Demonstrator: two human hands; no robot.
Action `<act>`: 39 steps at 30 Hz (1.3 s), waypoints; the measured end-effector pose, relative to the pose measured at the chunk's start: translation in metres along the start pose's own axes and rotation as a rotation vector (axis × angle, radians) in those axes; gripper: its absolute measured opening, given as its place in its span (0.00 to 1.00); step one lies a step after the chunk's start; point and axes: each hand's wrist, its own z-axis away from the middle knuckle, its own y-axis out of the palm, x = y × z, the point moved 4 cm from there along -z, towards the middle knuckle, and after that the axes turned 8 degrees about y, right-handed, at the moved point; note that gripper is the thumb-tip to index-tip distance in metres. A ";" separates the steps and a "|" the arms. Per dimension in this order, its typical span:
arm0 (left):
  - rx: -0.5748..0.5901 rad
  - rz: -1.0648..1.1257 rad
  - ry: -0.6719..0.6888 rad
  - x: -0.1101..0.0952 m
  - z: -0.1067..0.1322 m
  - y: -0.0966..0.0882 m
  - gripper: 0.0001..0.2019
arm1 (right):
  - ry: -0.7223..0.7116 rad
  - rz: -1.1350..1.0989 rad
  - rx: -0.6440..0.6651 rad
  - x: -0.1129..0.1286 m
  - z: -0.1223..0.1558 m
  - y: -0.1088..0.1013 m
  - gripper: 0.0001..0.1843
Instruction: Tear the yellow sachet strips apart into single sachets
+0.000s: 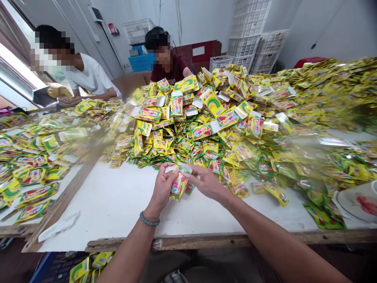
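Observation:
Above the near part of the white table, a small yellow and green printed carton (178,185) stands between my hands with its top end toward the pile. My left hand (163,184) is closed round its left side, thumb on the front. The fingers of my right hand (208,182) pinch at the carton's pale upper flap; exactly what lies between the fingertips is hidden. Just beyond my hands rises a heap of similar cartons (203,130), several with white flaps sticking out, mixed with shiny sachets (210,148).
A wooden strip (68,188) divides off more cartons (31,175) at left. A white tub (361,202) stands at right beside green sachets (324,214). Two people (91,74) work across the table. A blue crate (55,267) holds cartons below. White crates (247,33) are stacked behind.

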 end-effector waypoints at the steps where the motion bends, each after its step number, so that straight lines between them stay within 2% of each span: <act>1: -0.021 -0.010 0.009 0.000 0.000 -0.001 0.25 | -0.014 0.032 0.008 0.002 0.000 -0.001 0.16; 4: -0.024 -0.043 0.028 -0.002 0.001 -0.001 0.26 | 0.012 0.053 -0.037 0.002 0.000 -0.003 0.20; 7: -0.018 -0.060 0.026 -0.002 0.001 0.000 0.27 | 0.091 -0.023 -0.074 -0.004 -0.001 -0.001 0.14; 12: -0.011 -0.058 0.003 -0.002 0.000 0.001 0.26 | 0.279 -0.434 -0.032 -0.023 -0.007 0.001 0.18; 16: 0.004 -0.046 -0.001 -0.002 0.000 -0.001 0.25 | 0.268 -0.472 0.038 -0.023 -0.007 -0.002 0.18; 19: -0.017 -0.004 -0.003 -0.002 0.000 -0.004 0.25 | 0.184 -0.395 0.108 -0.013 -0.002 -0.001 0.19; 24: -0.030 0.016 -0.010 -0.004 0.000 -0.006 0.26 | -0.070 0.045 -0.121 0.005 0.008 -0.003 0.15; 28: -0.045 0.032 -0.009 -0.006 0.001 -0.005 0.26 | -0.090 0.108 -0.104 0.005 0.010 0.005 0.16; 32: -0.093 0.038 -0.015 -0.004 0.001 -0.007 0.26 | -0.140 0.228 -0.223 0.006 0.012 0.011 0.17; 35: -0.112 0.043 -0.021 -0.004 -0.001 -0.008 0.26 | -0.025 0.020 -0.117 0.001 0.009 0.009 0.18; 37: -0.120 0.048 -0.012 -0.006 -0.002 -0.009 0.26 | 0.076 -0.175 -0.017 -0.002 0.005 0.003 0.20; 39: -0.120 0.046 0.000 -0.008 -0.003 -0.010 0.26 | 0.158 -0.271 0.024 -0.004 0.002 -0.007 0.20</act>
